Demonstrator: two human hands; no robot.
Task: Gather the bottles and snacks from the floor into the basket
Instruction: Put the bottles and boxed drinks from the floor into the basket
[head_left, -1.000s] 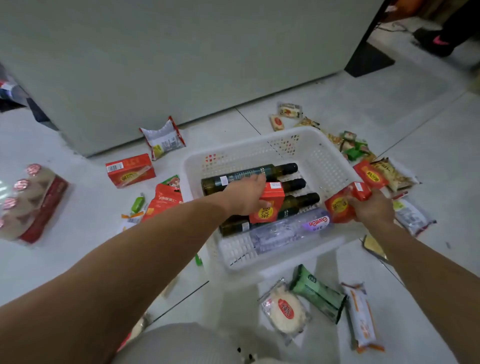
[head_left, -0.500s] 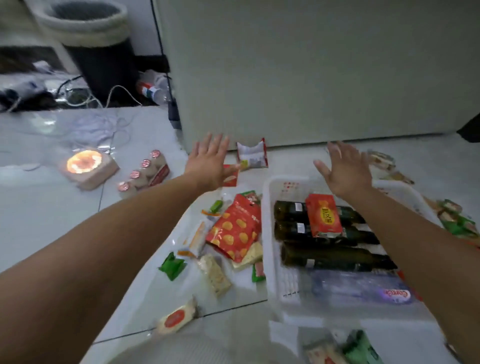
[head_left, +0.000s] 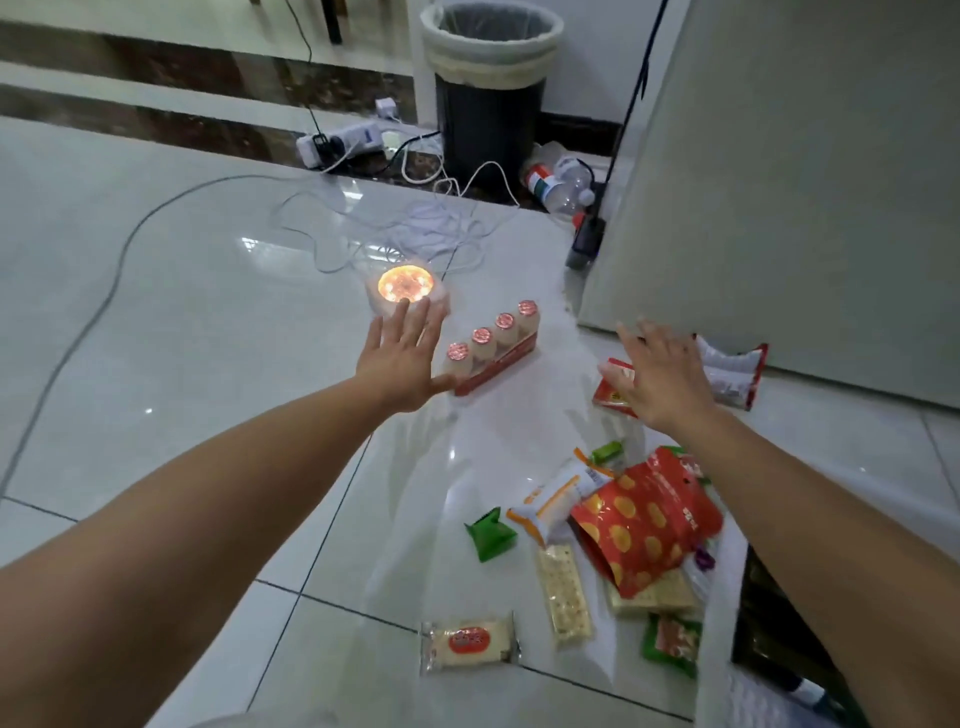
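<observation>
My left hand (head_left: 402, 358) hovers open, fingers spread, just left of a shrink-wrapped row of small white drink bottles (head_left: 493, 345) with red foil caps. My right hand (head_left: 662, 376) is open too, above a red carton (head_left: 613, 389) lying on the floor. A white and red snack bag (head_left: 732, 374) lies against the grey cabinet. Nearer me are a big red pouch (head_left: 644, 519), cracker packs (head_left: 563, 592), a green wrapped sweet (head_left: 488, 535) and a white cake pack (head_left: 467, 642). Only the white basket's left rim (head_left: 719, 613) shows at the lower right, behind my right arm.
A glowing round lamp (head_left: 405, 286) sits just beyond my left fingertips, with tangled white cables (head_left: 395, 228) behind it. A lined bin (head_left: 491, 98), a power strip (head_left: 337, 143) and an empty water bottle (head_left: 558, 184) stand further back. A grey cabinet (head_left: 779, 182) fills the right.
Both hands let go of the red cartons in the basket and reached out open to the left; the view swung left, so the basket slid to the lower right edge.
</observation>
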